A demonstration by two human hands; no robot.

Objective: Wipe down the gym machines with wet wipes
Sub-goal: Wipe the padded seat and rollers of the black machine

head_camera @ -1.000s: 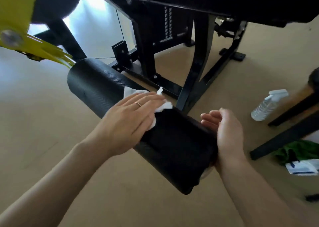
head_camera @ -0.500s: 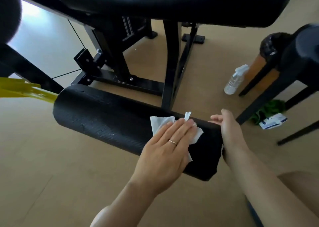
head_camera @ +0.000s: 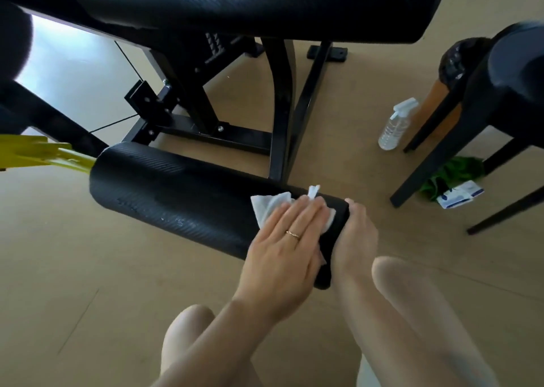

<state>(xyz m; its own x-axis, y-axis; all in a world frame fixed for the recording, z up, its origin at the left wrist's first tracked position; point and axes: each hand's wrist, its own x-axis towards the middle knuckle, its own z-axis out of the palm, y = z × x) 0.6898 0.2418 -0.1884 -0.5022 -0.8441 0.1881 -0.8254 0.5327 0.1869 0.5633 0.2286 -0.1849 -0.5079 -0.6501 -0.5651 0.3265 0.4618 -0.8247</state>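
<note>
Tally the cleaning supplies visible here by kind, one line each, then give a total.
White wipe, under the left hand: 1
Spray bottle: 1
Green cloth: 1
Wipes packet: 1
Total: 4

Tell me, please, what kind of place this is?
Most likely a gym or home workout room. A black weight machine frame stands over a tan floor, with a padded roller that the left hand wipes, and what looks like a weight stack behind.
</note>
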